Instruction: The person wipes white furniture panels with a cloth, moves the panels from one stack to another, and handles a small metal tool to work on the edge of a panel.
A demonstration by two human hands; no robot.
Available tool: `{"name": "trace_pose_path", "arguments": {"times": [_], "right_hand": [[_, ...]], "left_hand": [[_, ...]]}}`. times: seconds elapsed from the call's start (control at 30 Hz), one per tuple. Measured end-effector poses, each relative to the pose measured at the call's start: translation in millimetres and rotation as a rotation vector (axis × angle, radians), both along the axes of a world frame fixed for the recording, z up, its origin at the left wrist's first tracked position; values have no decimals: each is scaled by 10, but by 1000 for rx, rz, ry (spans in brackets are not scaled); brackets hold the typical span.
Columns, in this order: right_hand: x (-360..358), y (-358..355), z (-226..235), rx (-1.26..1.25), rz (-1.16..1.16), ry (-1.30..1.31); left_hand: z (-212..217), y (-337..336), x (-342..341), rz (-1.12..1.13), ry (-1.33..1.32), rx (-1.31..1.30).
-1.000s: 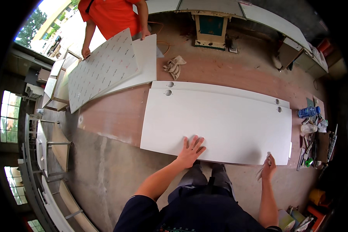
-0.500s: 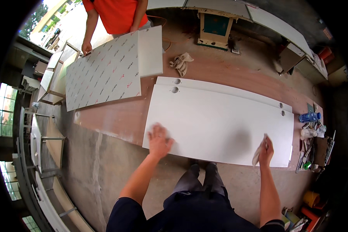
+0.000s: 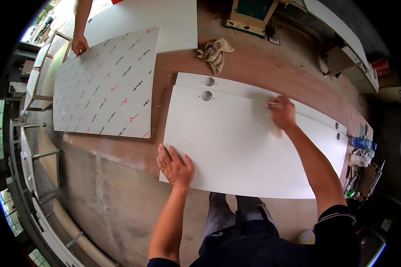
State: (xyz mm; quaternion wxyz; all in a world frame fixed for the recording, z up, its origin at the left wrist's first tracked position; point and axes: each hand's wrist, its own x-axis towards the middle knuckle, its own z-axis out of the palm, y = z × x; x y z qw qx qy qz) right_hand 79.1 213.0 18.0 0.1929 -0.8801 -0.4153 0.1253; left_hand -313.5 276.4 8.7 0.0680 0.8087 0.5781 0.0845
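Observation:
A white panel (image 3: 236, 147) with round holes near its far corners lies on the brown table in front of me. Beneath it, a second white panel (image 3: 240, 88) sticks out along the far side. My left hand (image 3: 176, 169) rests flat on the top panel's left front edge, fingers spread. Near the far edge, right of the middle, my right hand (image 3: 284, 113) is closed on a pale cloth (image 3: 275, 129) pressed to the surface. Part of the cloth is hidden under the fingers.
To the left, a co-worker's hand (image 3: 79, 44) holds a film-covered panel (image 3: 107, 89), with a white panel (image 3: 176, 26) behind it. A crumpled rag (image 3: 216, 54) lies on the table (image 3: 162, 95). A blue bottle (image 3: 363, 143) and several tools sit at the right end.
My right hand has carried the cloth from the right front edge to the far side. My left hand has come down onto the left edge. The co-worker's film-covered panel has shifted left.

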Motion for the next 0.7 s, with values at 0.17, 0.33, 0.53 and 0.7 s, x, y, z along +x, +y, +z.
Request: {"name": "trace_pose_path", "arguments": {"times": [0.17,0.33,0.53,0.7], "right_hand": [[-859,1412,-87,21,217,176],[-561,1296,-13,-160,295,245],[-818,1493,-119,-110,265,149],[-702,1384,-40,-88,229,289]], "left_hand": [[1,23,14,-46,-27,43],[-8,65,-70,-79,-55,44],[7,71,-31,-150,-48,36],[1,81,-59,-156,-76,13]]}}
